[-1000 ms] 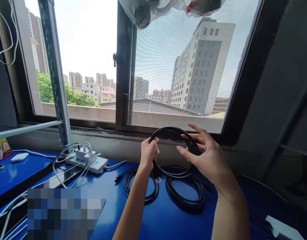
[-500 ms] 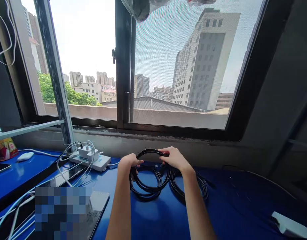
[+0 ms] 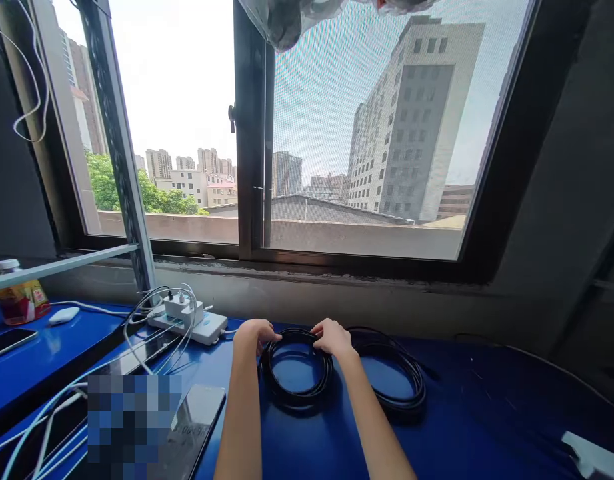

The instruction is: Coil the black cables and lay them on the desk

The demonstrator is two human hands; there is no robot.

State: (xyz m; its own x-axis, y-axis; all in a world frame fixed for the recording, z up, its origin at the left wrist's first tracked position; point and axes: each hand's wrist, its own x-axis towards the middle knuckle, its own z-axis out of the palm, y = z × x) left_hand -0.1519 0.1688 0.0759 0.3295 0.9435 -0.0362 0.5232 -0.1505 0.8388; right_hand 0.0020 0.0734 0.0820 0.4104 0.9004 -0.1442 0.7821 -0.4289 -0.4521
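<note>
A coil of black cable (image 3: 297, 400) rests low on the blue tabletop (image 3: 307, 453), its loops lying together in a ring. My left hand (image 3: 257, 333) grips the upper left of this ring, thumb on top and the other fingers partly hidden behind it. On the ring's upper right, my right hand (image 3: 333, 336) is closed with thumb and fingers pinching the loops. Just right of that hand lies a second coil of black cable (image 3: 409, 401), partly covered by my right forearm.
A white power strip (image 3: 211, 328) with plugs and tangled cords sits to the left. Nearer me is a dark phone-like slab (image 3: 197, 427). A metal shelf post (image 3: 131, 200) rises at left before the window. A bottle (image 3: 21, 297) stands far left; a white object (image 3: 589, 457) lies right.
Both hands have come down with the held loops, which now lie in line with the ring on the table. The hands sit slightly lower, and the view has shifted a little left.
</note>
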